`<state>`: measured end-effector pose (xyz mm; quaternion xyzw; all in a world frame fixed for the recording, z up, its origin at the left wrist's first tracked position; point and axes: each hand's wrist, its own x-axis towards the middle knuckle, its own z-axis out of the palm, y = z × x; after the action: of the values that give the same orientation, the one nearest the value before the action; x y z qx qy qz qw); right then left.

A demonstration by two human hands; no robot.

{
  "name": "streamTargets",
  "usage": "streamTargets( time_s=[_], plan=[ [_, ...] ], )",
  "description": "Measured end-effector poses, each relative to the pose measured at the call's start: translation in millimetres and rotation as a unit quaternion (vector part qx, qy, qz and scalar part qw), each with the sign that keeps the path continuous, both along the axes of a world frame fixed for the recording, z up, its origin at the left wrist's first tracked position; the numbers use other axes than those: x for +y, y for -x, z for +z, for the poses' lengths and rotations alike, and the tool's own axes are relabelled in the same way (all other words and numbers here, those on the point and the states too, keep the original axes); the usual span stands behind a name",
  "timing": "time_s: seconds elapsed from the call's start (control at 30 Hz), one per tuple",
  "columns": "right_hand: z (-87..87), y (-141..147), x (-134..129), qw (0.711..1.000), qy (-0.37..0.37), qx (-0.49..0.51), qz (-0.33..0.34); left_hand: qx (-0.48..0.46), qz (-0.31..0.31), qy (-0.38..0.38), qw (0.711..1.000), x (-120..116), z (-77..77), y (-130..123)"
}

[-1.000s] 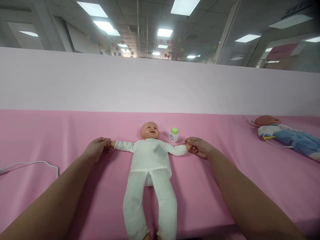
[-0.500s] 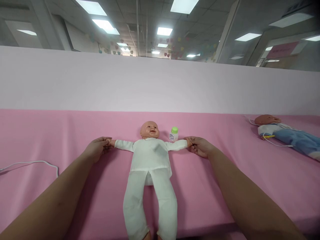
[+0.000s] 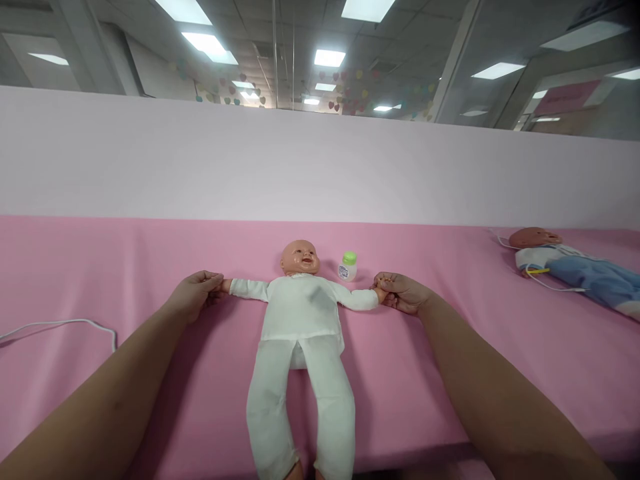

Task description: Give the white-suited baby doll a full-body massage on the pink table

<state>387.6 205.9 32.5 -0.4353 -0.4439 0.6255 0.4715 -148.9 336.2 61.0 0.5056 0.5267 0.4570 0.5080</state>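
A baby doll (image 3: 303, 310) in a white top and white trousers lies on its back, head away from me, both arms stretched sideways. My left hand (image 3: 197, 293) pinches the doll's hand at the left end of its sleeve. On the other side, my right hand (image 3: 404, 292) has its fingers closed round the doll's other hand. That arm bends slightly at the elbow. A small clear bottle with a green cap (image 3: 347, 267) stands beside the doll's head, near my right hand but apart from it.
Pink sheeting (image 3: 150, 260) covers the table, with a white wall panel (image 3: 320, 167) behind it. At the far right lies a second doll (image 3: 575, 267) in blue and white with thin tubing on it. A white cable (image 3: 65, 323) runs in from the left.
My right hand has shifted slightly, and the doll's arm it holds now sags and bends a little more. My left hand stays in place, still holding the doll's other hand.
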Motion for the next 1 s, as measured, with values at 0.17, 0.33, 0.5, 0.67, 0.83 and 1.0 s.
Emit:
streamTargets(
  time_s=[0.17, 0.33, 0.5, 0.67, 0.83, 1.0],
  plan=[
    [4.8, 8.8, 0.5, 0.996, 0.019, -0.036, -0.075, -0.005, 0.012, -0.004, 1.000, 2.5, -2.8, 1.0],
    [10.6, 17.6, 2.3, 0.990, 0.047, -0.054, -0.124, -0.025, 0.030, 0.004, 0.999, 8.9, -7.1, 2.2],
    [12.3, 15.0, 0.6, 0.990, 0.066, -0.018, -0.124, -0.043, 0.012, 0.014, 0.999, 9.2, -5.5, 3.1],
    [11.7, 6.0, -2.7, 0.997, 0.043, 0.049, -0.042, -0.046, -0.014, 0.001, 0.999, 8.2, -5.6, 4.0],
    [11.8, 5.2, -5.8, 1.000, 0.010, 0.028, 0.011, -0.029, -0.018, -0.010, 0.999, 8.3, -7.3, 4.5],
    [13.3, 7.4, -7.9, 1.000, -0.004, -0.022, 0.012, 0.000, -0.015, -0.017, 1.000, 5.1, -4.9, 4.1]
  ],
)
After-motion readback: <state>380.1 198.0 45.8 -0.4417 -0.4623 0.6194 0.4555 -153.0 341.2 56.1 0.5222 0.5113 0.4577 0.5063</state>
